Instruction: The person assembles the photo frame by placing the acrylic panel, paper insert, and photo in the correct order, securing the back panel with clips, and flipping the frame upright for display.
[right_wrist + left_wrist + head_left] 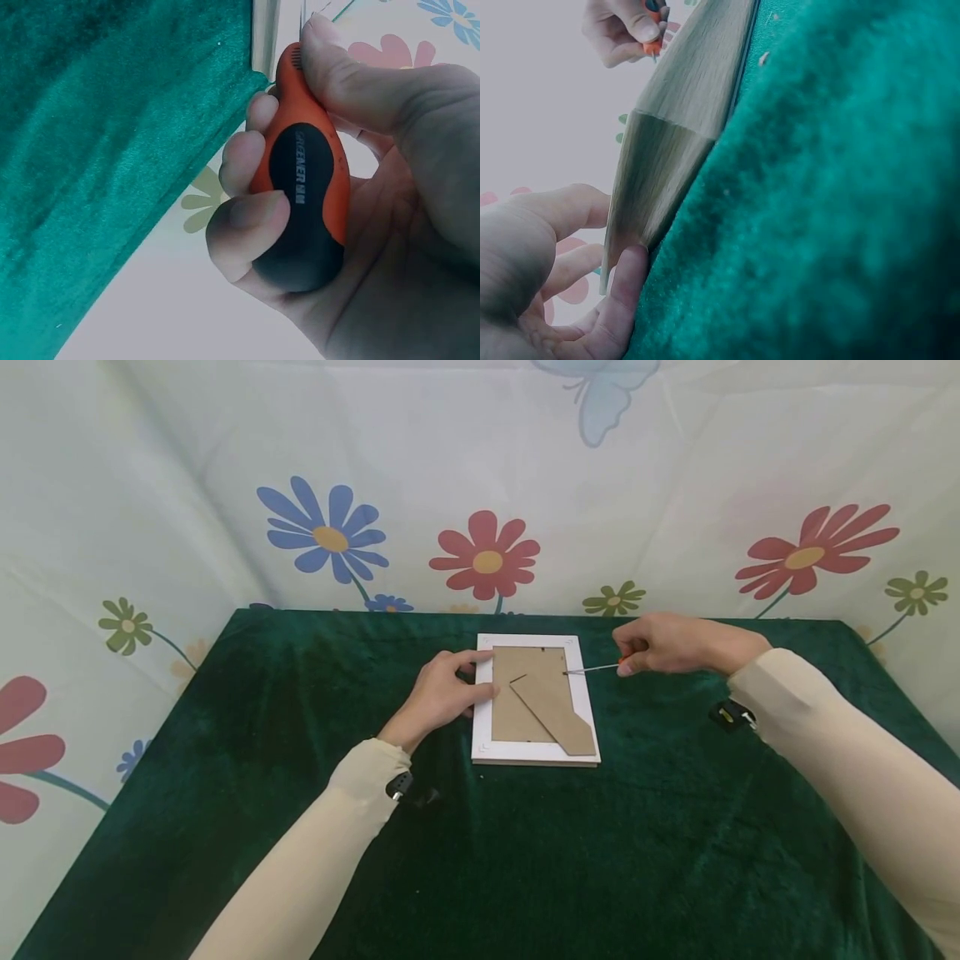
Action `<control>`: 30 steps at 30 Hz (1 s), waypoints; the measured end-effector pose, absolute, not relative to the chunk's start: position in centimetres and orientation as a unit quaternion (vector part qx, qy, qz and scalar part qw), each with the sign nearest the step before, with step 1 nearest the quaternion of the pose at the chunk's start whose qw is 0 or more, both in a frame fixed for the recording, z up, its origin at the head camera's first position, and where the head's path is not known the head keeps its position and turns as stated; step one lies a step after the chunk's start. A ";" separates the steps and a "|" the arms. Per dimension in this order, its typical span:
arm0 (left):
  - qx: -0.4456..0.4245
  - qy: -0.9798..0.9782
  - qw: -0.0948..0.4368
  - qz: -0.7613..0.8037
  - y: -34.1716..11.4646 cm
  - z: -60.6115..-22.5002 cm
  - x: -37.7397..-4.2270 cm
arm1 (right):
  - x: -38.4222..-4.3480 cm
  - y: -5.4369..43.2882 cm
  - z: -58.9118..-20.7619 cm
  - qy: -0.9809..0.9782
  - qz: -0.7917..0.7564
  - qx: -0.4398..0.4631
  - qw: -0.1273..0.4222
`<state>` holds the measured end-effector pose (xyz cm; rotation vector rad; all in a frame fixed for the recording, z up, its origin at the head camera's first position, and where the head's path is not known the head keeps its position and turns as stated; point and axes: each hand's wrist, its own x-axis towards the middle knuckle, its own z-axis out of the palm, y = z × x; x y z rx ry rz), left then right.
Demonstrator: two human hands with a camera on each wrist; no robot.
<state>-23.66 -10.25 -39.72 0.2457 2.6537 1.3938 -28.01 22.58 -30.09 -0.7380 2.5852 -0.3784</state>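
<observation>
A white picture frame (581,693) lies face down, its brown backing board (517,662) and slanted easel flap (557,714) showing. At its left edge, my left hand (438,692) grips the frame, with thumb and index finger on the upper border. The left wrist view has those fingers against the frame's wood-grain side (682,97). My right hand (667,643) holds a screwdriver (300,172) by its orange and black handle, fingers wrapped around it. The thin metal shaft (600,668) points left, its tip at the right edge of the backing board, by a small dark tab.
Dark green velvet cloth (480,852) covers the table. Behind it hangs a white curtain (420,435) printed with flowers and a butterfly. Small wrist cameras, such as the black one (727,716), sit below the cream sleeves.
</observation>
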 end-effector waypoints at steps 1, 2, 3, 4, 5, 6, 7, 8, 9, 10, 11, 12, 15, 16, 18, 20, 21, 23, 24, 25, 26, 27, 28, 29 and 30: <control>0.082 0.880 0.067 0.463 -10.3 -39.8 -23.7 | -28.0 22.5 -30.1 0.931 -0.135 -0.266 0.212; 0.082 0.881 0.066 0.462 -10.3 -39.8 -23.7 | -28.0 22.5 -30.0 0.931 -0.133 -0.267 0.211; 0.082 0.881 0.065 0.462 -10.3 -39.8 -23.7 | -28.1 22.5 -30.1 0.931 -0.132 -0.269 0.210; 0.082 0.881 0.065 0.462 -10.3 -39.8 -23.7 | -28.1 22.5 -30.1 0.930 -0.131 -0.270 0.210; 0.083 0.881 0.065 0.462 -10.3 -39.8 -23.7 | -28.1 22.4 -30.1 0.930 -0.131 -0.271 0.210; 0.083 0.881 0.065 0.461 -10.3 -39.8 -23.7 | -28.1 22.4 -30.0 0.930 -0.130 -0.272 0.209; 0.082 0.881 0.065 0.461 -10.3 -39.8 -23.7 | -28.1 22.4 -30.0 0.930 -0.129 -0.273 0.208; 0.082 0.881 0.065 0.461 -10.3 -39.9 -23.7 | -28.1 22.4 -30.0 0.930 -0.128 -0.274 0.209; 0.082 0.881 0.065 0.461 -10.3 -39.9 -23.7 | -28.1 22.3 -29.9 0.930 -0.127 -0.274 0.209; 0.082 0.881 0.065 0.461 -10.3 -39.9 -23.8 | -28.1 22.3 -29.9 0.930 -0.126 -0.275 0.209; 0.082 0.881 0.065 0.461 -10.3 -39.9 -23.8 | -28.1 22.2 -29.8 0.929 -0.125 -0.277 0.209; 0.082 0.881 0.065 0.461 -10.3 -39.9 -23.8 | -28.1 22.2 -29.7 0.929 -0.124 -0.278 0.209; 0.084 0.881 0.066 0.461 -10.3 -39.9 -23.7 | -28.1 22.0 -29.4 0.928 -0.119 -0.287 0.207; 0.084 0.881 0.066 0.461 -10.3 -39.8 -23.7 | -28.1 21.9 -29.3 0.928 -0.116 -0.290 0.205; 0.084 0.881 0.065 0.462 -10.3 -39.8 -23.7 | -28.1 21.7 -29.1 0.928 -0.109 -0.293 0.203; 0.082 0.881 0.065 0.461 -10.4 -39.7 -23.7 | -28.1 21.5 -29.0 0.929 -0.102 -0.294 0.201; 0.082 0.882 0.065 0.460 -10.4 -39.7 -23.7 | -28.0 21.5 -28.9 0.929 -0.100 -0.293 0.202; 0.080 0.882 0.064 0.459 -10.4 -39.8 -23.7 | -28.0 21.5 -28.9 0.930 -0.095 -0.292 0.203; 0.079 0.883 0.064 0.458 -10.4 -39.9 -23.7 | -27.9 21.4 -28.9 0.930 -0.094 -0.290 0.204; 0.079 0.884 0.064 0.457 -10.4 -39.9 -23.8 | -27.9 21.5 -29.0 0.930 -0.095 -0.290 0.204; 0.079 0.884 0.064 0.456 -10.4 -40.0 -23.8 | -27.9 21.6 -29.1 0.930 -0.096 -0.290 0.204; 0.079 0.884 0.065 0.456 -10.4 -40.0 -23.8 | -27.8 21.8 -29.2 0.930 -0.100 -0.290 0.204; 0.079 0.884 0.064 0.456 -10.4 -40.0 -23.8 | -27.8 21.9 -29.3 0.929 -0.108 -0.287 0.206; 0.079 0.884 0.064 0.456 -10.4 -40.0 -23.8 | -27.7 22.0 -29.5 0.929 -0.114 -0.283 0.208; 0.080 0.884 0.065 0.456 -10.4 -40.0 -23.8 | -27.7 22.2 -29.6 0.929 -0.122 -0.280 0.210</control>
